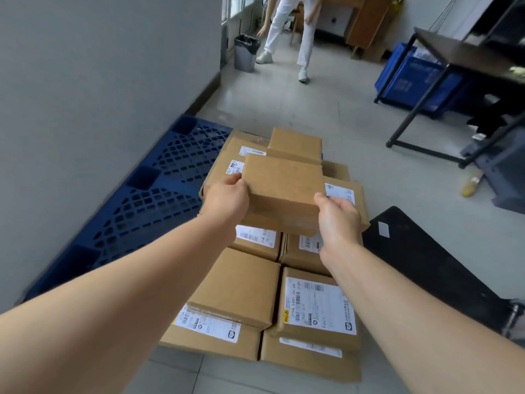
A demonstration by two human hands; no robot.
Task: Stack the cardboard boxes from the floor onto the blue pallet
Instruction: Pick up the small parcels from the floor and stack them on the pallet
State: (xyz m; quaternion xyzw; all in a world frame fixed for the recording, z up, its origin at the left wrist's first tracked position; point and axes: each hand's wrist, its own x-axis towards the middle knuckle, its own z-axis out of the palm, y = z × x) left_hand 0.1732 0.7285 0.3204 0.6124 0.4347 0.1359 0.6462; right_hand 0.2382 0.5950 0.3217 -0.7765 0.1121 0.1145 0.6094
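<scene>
I hold a plain brown cardboard box [284, 189] in the air with both hands, above a pile of boxes. My left hand [227, 200] grips its left side and my right hand [336, 216] grips its right near corner. Below it, several labelled cardboard boxes [315, 305] lie stacked in layers. The blue plastic pallet [147, 200] lies along the grey wall at the left, with its grid top bare on the left side. The pile covers the pallet's right part, and I cannot tell where its right edge ends.
A flat black board [431, 263] lies on the floor right of the pile. A dark table frame [420, 109] and blue crates [412, 78] stand at the right. Farther back, a person in white trousers [289, 32] bends beside a grey bin [245, 52].
</scene>
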